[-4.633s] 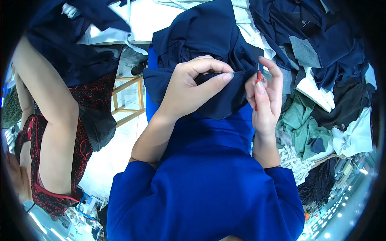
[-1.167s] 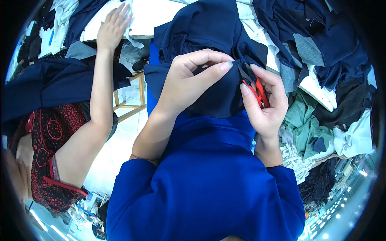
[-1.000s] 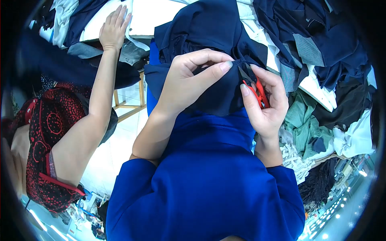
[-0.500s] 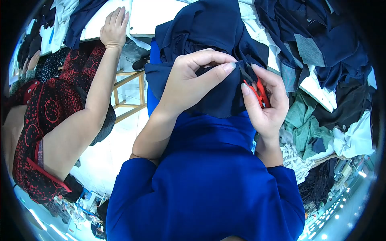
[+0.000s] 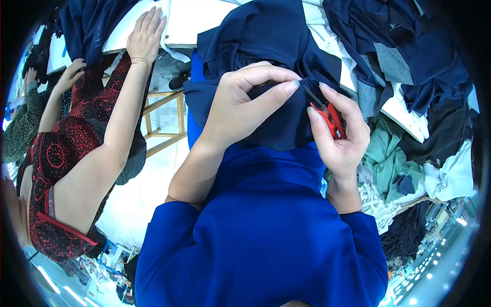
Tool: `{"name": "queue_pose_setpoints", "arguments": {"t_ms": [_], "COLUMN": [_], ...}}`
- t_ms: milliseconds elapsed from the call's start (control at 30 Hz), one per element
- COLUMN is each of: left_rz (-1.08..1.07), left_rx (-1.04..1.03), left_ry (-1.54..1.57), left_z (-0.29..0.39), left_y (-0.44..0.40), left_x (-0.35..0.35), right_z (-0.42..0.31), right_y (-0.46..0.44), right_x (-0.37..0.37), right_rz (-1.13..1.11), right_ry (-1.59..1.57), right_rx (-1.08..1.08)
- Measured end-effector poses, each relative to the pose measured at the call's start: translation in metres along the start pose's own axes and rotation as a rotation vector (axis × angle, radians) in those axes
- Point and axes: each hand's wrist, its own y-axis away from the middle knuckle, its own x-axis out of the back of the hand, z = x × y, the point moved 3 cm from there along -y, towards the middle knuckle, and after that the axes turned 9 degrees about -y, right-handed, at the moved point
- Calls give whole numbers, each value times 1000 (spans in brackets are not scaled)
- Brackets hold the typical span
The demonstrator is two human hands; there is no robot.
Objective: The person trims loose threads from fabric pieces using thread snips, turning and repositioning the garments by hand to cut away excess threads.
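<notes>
A dark navy garment (image 5: 271, 36) drapes over the table edge and my lap. My left hand (image 5: 250, 100) pinches an edge of this cloth between thumb and forefinger. Close on its right, my right hand (image 5: 341, 128) is closed round red-handled thread snips (image 5: 333, 122). The dark blades point up and left at the pinched edge, near my left fingertips. Whether the blades touch the cloth, I cannot tell.
A co-worker in a red and black patterned garment (image 5: 61, 189) stands at the left, one hand (image 5: 144, 38) on the white table (image 5: 181, 25). Behind is a wooden stool (image 5: 163, 117). Navy cloth (image 5: 358, 30) and green cloth (image 5: 391, 153) lie heaped at the right.
The snips' blades have shifted slightly and look closer together. My left hand stays in place. The co-worker has leaned to the right, and their other hand now shows by navy cloth.
</notes>
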Motion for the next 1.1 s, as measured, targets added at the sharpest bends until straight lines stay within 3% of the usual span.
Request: {"name": "queue_pose_setpoints", "arguments": {"t_ms": [867, 1100], "left_rz": [-35, -28], "left_rx": [-46, 38], "left_ry": [-104, -10], "left_z": [-1, -2], "left_y": [1, -3], "left_x": [-2, 0], "right_z": [8, 4], "right_y": [1, -1], "right_x": [0, 6], "right_rz": [-54, 1], "right_ry": [7, -8], "right_rx": [28, -31]}}
